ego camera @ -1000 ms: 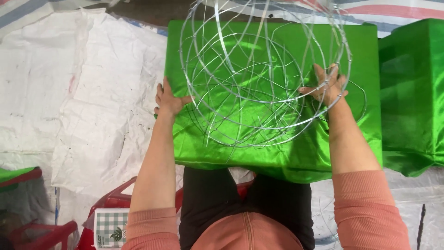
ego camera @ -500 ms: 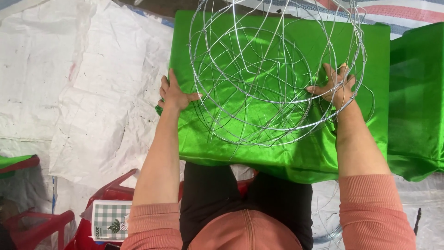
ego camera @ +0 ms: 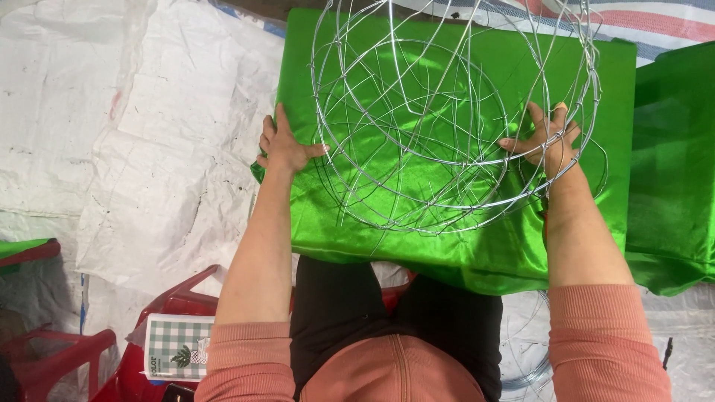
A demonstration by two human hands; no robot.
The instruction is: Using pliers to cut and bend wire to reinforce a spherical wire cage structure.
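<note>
— Sheeting first: white woven plastic sheeting [ego camera: 149, 126] covers the floor at the far left, creased and marked. What sits at the bottom corner?

— Red plastic stool [ego camera: 160, 327], with a small green-checked carton [ego camera: 177, 348] lying on it. Another bit of red plastic shows at the very edge.

— And the left hand?

— Left hand [ego camera: 281, 147] lies flat with its fingers [ego camera: 267, 134] spread fairly wide, palm on the shiny green satin cloth [ego camera: 447, 246] near the cloth's left edge. The thumb points inward and touches the lower ring of the wire frame [ego camera: 447, 112]. It grips nothing that I can see; it only presses and steadies.

— Where is the frame itself?

— In the middle, resting on the green cloth, which is draped over the person's lap and spreads away from them. It is a rounded cage of thin silvery wire, hoops crossed by many bent strands, and its top runs out of view.

— The right hand?

— Right hand [ego camera: 545, 138] reaches in among the wires on the frame's right side, fingers loosely curled with strands passing across them. Whether they actually close on a wire, I cannot tell.

— Further right?

— A second piece of green cloth [ego camera: 674, 164], folded, just beside the first. Above it, striped tarpaulin [ego camera: 633, 22] in red, white and blue.
</note>
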